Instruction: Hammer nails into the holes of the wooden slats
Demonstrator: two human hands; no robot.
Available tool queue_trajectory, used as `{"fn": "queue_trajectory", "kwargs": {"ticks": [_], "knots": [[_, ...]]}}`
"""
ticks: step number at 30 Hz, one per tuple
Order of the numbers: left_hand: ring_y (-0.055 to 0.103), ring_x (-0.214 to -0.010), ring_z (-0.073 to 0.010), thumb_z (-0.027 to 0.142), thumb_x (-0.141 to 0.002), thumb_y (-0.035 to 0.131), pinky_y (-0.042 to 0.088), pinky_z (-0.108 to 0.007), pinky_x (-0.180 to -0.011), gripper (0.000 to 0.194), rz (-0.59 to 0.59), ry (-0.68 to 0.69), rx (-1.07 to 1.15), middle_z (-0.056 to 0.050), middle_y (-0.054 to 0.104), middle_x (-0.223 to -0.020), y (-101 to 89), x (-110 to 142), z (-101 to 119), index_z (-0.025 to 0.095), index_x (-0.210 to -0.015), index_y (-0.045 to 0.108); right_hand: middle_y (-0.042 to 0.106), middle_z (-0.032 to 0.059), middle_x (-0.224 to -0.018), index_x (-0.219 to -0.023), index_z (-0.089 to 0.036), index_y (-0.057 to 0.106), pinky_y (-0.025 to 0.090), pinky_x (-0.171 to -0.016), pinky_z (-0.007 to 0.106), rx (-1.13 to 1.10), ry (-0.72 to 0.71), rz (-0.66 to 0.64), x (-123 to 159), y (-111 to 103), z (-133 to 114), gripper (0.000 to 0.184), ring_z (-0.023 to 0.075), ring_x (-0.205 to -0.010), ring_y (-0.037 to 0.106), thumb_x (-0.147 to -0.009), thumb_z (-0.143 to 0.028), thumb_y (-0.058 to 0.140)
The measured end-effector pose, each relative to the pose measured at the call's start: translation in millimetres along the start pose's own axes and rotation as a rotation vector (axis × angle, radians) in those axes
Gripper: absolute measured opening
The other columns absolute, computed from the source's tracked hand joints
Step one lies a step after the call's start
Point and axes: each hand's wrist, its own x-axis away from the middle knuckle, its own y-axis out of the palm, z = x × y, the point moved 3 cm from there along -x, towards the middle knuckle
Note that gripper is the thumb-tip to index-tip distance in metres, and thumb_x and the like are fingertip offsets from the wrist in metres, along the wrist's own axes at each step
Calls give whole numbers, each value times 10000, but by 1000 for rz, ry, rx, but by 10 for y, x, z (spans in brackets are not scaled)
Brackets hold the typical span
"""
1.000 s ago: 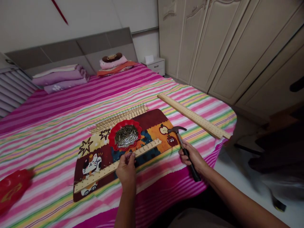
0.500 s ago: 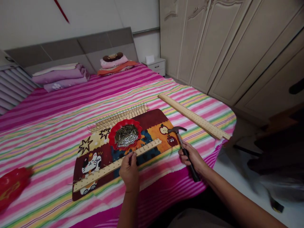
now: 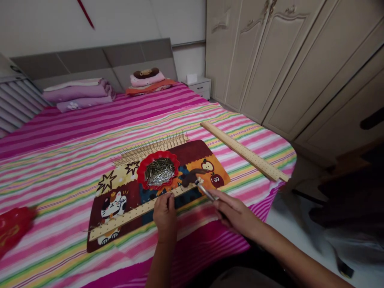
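Observation:
My right hand is closed round the handle of a claw hammer. The dark hammer head, slightly smeared by motion, hangs over the right part of a narrow wooden strip with holes and nails standing along it. At the strip's middle, my left hand is closed with its fingers on the near edge. Just behind the strip sits a scalloped red bowl full of loose nails. Strip and bowl rest on a patterned mat with cat and apple pictures.
Wooden strips bristling with nails lie along the mat's far edge. A long perforated wooden board lies at the right of the striped bedspread. A red object is at the left. Folded bedding lies near the headboard.
My right hand has brought the hammer left, from beside the apple pictures to over the strip's right part. My left hand stays at the strip's middle. The view has shifted slightly.

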Motion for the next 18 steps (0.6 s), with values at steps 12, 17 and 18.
{"fn": "queue_trajectory", "kwargs": {"ticks": [12, 17, 18], "knots": [[609, -762, -174, 323, -845, 465, 464, -292, -718, 223, -36, 17, -9, -52, 653, -776, 2, 9, -17, 194, -791, 639, 675, 43, -890, -1296, -224, 543, 466, -728, 288, 505, -305, -215, -112, 375, -285, 408, 168, -767, 599, -921, -220, 382], [616, -791, -180, 343, -845, 466, 473, -311, -759, 229, -21, 25, 19, -59, 663, -806, 10, 8, -4, 196, -782, 629, 487, -44, -584, -1312, -222, 535, 384, -483, 220, 348, -257, -66, -110, 189, -195, 426, 106, -489, 438, -906, -302, 435], [618, -798, -181, 348, -846, 465, 475, -315, -768, 231, -18, 24, 23, -60, 664, -812, 14, 9, -6, 197, -784, 629, 458, -53, -565, -1315, -209, 530, 353, -438, 210, 265, -213, 3, -130, 114, -158, 448, 96, -453, 404, -890, -331, 458]]}}
